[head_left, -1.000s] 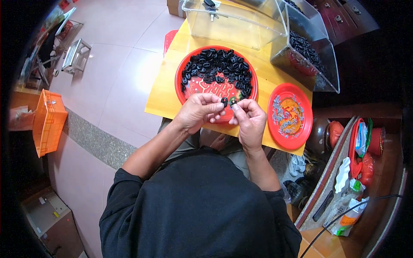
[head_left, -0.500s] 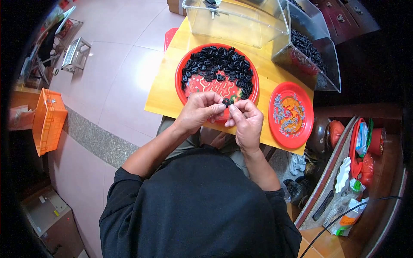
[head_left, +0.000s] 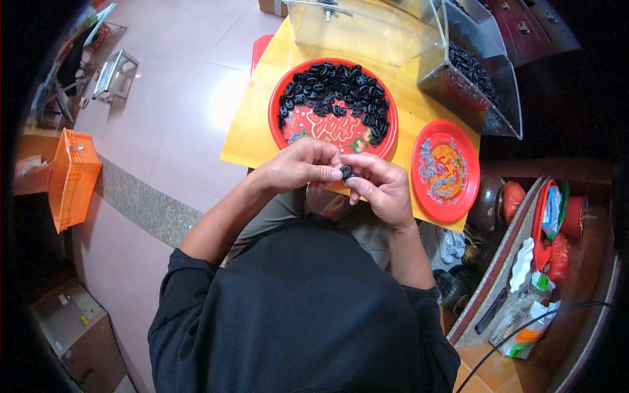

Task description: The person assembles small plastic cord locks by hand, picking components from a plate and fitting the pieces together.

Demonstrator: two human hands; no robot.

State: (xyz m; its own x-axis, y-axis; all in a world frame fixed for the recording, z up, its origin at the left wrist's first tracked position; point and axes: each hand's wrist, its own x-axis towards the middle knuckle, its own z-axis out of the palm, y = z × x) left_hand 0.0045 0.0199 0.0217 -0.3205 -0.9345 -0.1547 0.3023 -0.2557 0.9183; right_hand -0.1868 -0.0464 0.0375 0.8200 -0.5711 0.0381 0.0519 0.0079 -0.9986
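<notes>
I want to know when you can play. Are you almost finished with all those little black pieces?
Not nearly. Some black pieces already lie in the clear box at the right. Right now the left hand and right hand pinch one small black piece between them. The big red plate is heaped with black pieces, and the small red plate holds none.

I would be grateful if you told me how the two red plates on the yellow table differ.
The larger red plate lies ahead of the hands and is heaped with small black parts; the smaller red plate, to the right, holds none. The smaller one shows its whole printed pattern; the larger's is half covered. Both are round, red and patterned.
</notes>
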